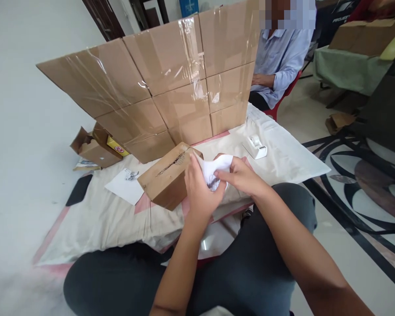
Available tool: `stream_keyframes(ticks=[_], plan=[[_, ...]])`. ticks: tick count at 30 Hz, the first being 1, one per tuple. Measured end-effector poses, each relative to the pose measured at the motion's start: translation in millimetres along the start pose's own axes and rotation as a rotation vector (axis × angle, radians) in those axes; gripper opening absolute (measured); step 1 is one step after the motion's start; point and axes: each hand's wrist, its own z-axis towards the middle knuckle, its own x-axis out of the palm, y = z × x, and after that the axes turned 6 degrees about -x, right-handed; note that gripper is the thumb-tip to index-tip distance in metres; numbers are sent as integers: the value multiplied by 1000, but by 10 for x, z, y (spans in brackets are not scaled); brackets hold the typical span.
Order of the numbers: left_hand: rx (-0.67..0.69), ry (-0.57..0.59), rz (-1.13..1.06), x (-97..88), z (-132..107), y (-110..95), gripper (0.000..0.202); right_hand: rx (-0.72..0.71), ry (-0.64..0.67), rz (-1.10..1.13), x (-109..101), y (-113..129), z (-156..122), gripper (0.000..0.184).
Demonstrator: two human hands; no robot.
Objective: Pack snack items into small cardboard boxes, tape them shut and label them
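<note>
Between my two hands is a sheet of white paper (213,167), bent and curled, with dark marks on its lower part. My left hand (200,186) supports it from the left, fingers up along its edge and thumb near the bottom. From the right, my right hand (238,175) pinches it, thumb on the near face. Just behind and left of my left hand lies a closed brown cardboard box (166,175) with black scribble on top. A white tape dispenser (257,147) stands on the cloth beyond my right hand.
A wall of taped cardboard boxes (181,79) rises across the covered table (102,228). At left are an opened carton (100,153), white paper (123,186) with a crumpled piece on it, and a black flat object (79,190). Another person (279,57) sits behind the wall at right.
</note>
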Motion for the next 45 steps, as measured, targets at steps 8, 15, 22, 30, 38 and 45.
stream_keyframes(ticks=[8,15,22,30,38,45], plan=[[3,-260,115,-29,-52,-114,33,25,-216,82,48,-57,-3,35],[-10,-289,123,-70,-44,-17,11,-63,-134,2,158,-51,-23,38],[21,-306,85,-71,-75,62,7,-123,-216,-120,232,-119,1,42],[91,-348,110,-26,-103,138,9,-182,-232,-315,199,-180,-9,35],[8,-306,58,3,-90,156,13,-261,-229,-469,166,-262,-4,29],[11,-286,33,-23,-88,203,8,-285,-259,-576,170,-315,22,29]])
